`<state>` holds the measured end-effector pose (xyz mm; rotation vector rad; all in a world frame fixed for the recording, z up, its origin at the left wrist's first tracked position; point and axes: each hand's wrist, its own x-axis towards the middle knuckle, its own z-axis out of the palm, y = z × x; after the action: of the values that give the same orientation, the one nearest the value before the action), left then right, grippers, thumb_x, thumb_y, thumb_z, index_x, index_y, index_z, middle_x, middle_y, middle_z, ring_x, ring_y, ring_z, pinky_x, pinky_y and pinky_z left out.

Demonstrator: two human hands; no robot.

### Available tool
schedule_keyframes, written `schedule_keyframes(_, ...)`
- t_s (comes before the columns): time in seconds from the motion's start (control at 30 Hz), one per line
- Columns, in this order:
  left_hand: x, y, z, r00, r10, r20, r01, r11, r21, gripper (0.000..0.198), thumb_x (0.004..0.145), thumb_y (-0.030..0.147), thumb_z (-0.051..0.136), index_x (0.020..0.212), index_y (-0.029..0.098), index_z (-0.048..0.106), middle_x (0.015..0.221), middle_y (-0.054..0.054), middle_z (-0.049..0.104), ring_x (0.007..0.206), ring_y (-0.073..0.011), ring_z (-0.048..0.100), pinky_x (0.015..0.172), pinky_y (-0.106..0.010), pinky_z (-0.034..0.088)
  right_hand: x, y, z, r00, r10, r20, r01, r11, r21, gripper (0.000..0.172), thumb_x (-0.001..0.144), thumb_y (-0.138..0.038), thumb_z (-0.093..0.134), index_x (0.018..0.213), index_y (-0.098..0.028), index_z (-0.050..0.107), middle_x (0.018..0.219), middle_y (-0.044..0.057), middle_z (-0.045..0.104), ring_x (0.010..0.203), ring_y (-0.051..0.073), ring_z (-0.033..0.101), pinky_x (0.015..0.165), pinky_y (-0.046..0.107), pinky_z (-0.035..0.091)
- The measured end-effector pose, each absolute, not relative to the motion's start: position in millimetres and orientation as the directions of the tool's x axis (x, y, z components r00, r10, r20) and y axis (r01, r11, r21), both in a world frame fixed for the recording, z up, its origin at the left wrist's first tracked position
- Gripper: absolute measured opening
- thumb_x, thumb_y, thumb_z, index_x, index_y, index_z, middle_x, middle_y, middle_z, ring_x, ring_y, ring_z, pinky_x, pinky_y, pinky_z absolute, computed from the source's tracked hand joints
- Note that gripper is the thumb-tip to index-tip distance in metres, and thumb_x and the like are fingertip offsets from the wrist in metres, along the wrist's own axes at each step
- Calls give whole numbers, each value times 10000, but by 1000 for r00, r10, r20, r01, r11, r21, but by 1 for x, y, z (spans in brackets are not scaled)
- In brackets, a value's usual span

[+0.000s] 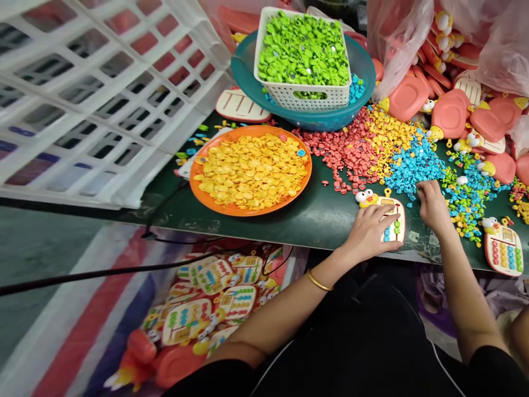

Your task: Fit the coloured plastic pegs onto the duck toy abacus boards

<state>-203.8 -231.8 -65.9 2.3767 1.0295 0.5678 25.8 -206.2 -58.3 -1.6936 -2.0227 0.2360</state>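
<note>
My left hand (367, 231) lies across a cream toy board (400, 212) with a duck head, gripping it near the table's front edge. Green and blue pieces show in the board's slots; my fingers cover part of it. My right hand (433, 209) is closed in a pinch at the near edge of the pile of blue pieces (415, 162). Whatever sits between its fingertips is hidden. Left of the blue pile lie yellow pieces (386, 129) and red pieces (347, 146), all loose on the dark green table (326, 220).
An orange plate (194, 184) of yellow pieces stands on the left. Behind it, a teal basin (243, 69) carries a white basket (306, 95) of green pieces. A white crate (95, 105) leans at left. Another filled board (502, 251) lies right; red duck shells (450, 113) are heaped behind.
</note>
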Motion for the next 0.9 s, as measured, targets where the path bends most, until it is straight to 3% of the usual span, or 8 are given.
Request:
schedule_keyframes(0.13,-203,-233,-65,618,765,182,563,-592,577,680,743,552,777,1334,275,588,1451,-33,529,1260,-291,457,1053,-452,360,-7,-233,-61,-157,956,249,789,273,-551,271,925,-150,383,1105,-216,575,1108,109,524,1008,229,555,877,376,503)
schedule_keyframes(0.33,-202,-232,-63,621,761,188,559,-598,575,660,737,533,781,1307,259,590,1436,-52,528,1266,-295,469,1065,-448,357,-30,-227,-64,-70,988,139,782,141,-607,199,910,-175,414,964,-203,603,1097,106,485,940,215,564,820,359,510)
schedule_keyframes(0.5,-200,-231,-58,559,814,155,602,-527,600,926,677,509,818,1447,186,417,1478,-141,453,1338,-333,428,1084,-454,350,-25,-217,-56,9,993,119,718,76,-691,127,876,-219,506,854,-211,631,891,50,531,874,212,563,827,370,502)
schedule_keyframes(0.57,-199,-231,-57,567,813,134,617,-526,585,1019,674,542,817,1499,174,344,1512,-157,415,1345,-351,415,1087,-466,344,-10,-219,-55,37,987,159,729,82,-680,148,880,-254,533,848,-211,671,910,58,566,863,208,568,808,363,496)
schedule_keyframes(0.7,-197,-229,-57,617,778,122,612,-571,548,920,702,604,781,1463,221,433,1509,-114,448,1270,-356,460,1071,-488,345,36,-223,-57,243,932,269,850,-71,-523,215,895,-292,525,875,-197,717,970,105,628,907,249,555,826,417,469)
schedule_keyframes(0.77,-198,-229,-58,616,777,130,606,-572,553,863,708,590,784,1436,246,474,1494,-94,473,1255,-347,470,1056,-479,355,51,-221,-57,228,941,250,878,-88,-471,221,889,-281,522,830,-203,719,914,104,646,919,265,547,846,437,459)
schedule_keyframes(0.9,-200,-231,-60,605,781,154,591,-570,571,684,717,558,791,1296,254,589,1455,-72,514,1231,-325,487,1033,-466,373,45,-217,-49,142,965,221,838,1,-545,210,883,-291,528,831,-221,719,895,79,667,895,243,577,829,407,480)
